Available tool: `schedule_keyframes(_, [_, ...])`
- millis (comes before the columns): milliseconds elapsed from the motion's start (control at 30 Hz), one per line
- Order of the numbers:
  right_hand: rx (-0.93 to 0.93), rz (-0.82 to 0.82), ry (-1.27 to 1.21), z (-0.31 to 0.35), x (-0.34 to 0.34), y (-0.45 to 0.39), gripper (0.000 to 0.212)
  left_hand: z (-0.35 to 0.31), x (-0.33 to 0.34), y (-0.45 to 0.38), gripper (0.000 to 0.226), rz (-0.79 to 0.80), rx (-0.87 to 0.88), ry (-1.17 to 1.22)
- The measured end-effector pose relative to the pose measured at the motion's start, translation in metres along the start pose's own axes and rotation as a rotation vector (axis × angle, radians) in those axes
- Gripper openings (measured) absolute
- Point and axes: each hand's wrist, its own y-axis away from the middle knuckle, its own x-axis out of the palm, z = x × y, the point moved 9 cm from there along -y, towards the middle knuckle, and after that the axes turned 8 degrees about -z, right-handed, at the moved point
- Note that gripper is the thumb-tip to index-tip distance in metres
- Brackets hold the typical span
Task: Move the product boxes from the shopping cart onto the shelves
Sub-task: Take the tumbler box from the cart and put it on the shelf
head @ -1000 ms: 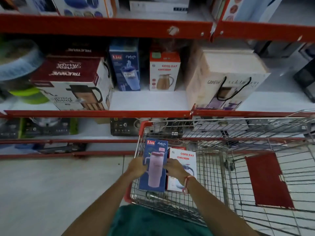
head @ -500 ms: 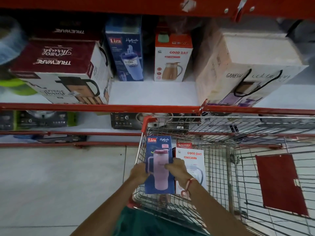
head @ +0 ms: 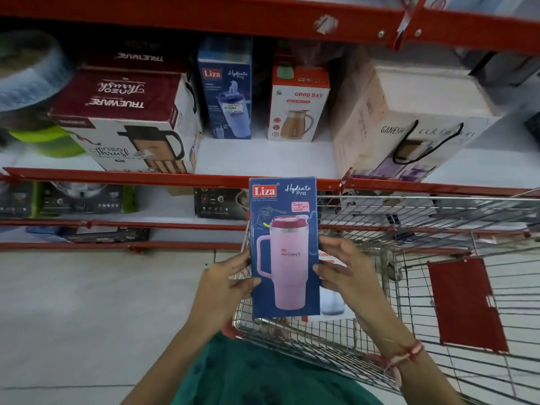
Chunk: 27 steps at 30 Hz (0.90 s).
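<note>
Blue box (head: 285,247), seemingly pink tumbler print

A red-edged shelf (head: 263,159) with a white deck crosses the middle of the frame. On it, from left: a green tub (head: 43,141), a Trueware box (head: 125,124), a blue Liza box (head: 225,92), a Good Day box (head: 298,109) and a tilted Ganesh box (head: 409,127). Below, a lower shelf (head: 163,213) holds dark boxes (head: 76,200). The cart (head: 409,287) stands on the pale floor (head: 87,317), lower right.
</note>
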Motion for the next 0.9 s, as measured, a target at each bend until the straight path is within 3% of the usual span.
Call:
schedule_keyframes(200, [-0.086,-0.014,0.029,0.018,0.005,-0.001,0.049,-0.016,-0.013,-0.005,0.06,-0.019,0.035,0.021])
schedule_keyframes(300, [-0.135,-0.047,0.08,0.027,0.008,-0.008,0.045,-0.02,-0.018,-0.013,0.053,-0.052,0.08,-0.083])
schedule_keyframes(533, [-0.394,-0.234,0.455,0.073,0.046,-0.06,0.038,-0.045,-0.042,-0.072,0.03,-0.353,0.156,-0.232])
schedule_keyframes(700, [-0.569,-0.32,0.53,0.117,0.086,-0.119,0.024,-0.084,-0.074,-0.139,0.024,-0.58,0.255,-0.394])
schedule_keyframes(900, [-0.627,-0.289,0.69,0.131,0.133,-0.182,0.024,-0.079,-0.093,-0.214,0.03,-0.607,0.205,-0.479])
